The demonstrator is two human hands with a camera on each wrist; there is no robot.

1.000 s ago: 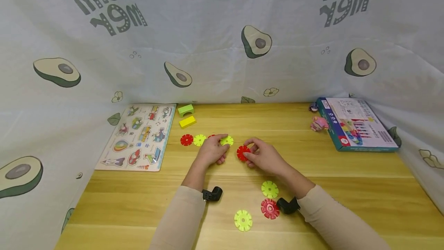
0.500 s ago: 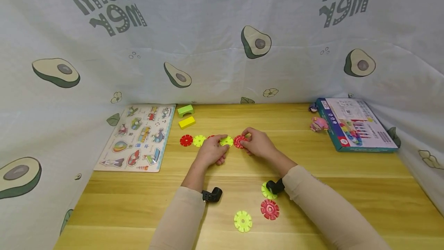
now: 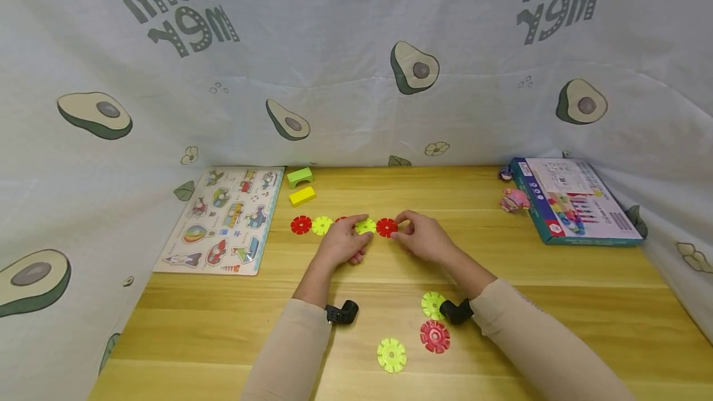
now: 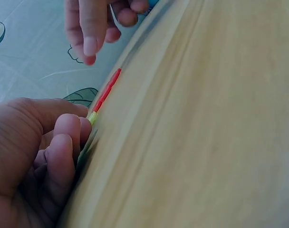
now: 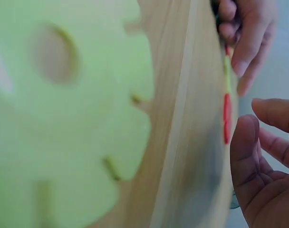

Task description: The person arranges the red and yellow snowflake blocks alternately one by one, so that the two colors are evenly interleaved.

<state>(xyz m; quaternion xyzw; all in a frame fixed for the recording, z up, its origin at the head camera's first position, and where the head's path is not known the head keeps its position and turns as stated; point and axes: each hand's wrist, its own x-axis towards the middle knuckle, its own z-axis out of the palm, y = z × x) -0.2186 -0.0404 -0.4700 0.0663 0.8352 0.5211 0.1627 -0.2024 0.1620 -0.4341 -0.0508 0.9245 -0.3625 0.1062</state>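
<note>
Several flower-shaped plastic discs with slotted edges lie in a row of alternating red and yellow-green. My left hand (image 3: 343, 242) pinches a yellow-green disc (image 3: 366, 226) in the row, index finger at its far edge and thumb at its near edge. At the row's right end a red disc (image 3: 387, 228) lies flat beside it; the right wrist view shows the same red disc (image 5: 227, 118) edge-on. My right hand (image 3: 425, 237) hovers just right of it, thumb and index finger apart with nothing between them. A red disc (image 3: 341, 219) is mostly hidden behind my left hand.
Nearer me lie a yellow-green disc (image 3: 432, 305), a pinkish-red disc (image 3: 435, 336) and another yellow-green disc (image 3: 392, 355). A picture puzzle board (image 3: 223, 221) and two blocks (image 3: 302, 196) stand left; a box (image 3: 579, 203) and small figures (image 3: 514, 200) are at right.
My right hand has carried the red disc leftward and away from me to the row's right end, then let go and drawn slightly right. My left hand has stayed in place.
</note>
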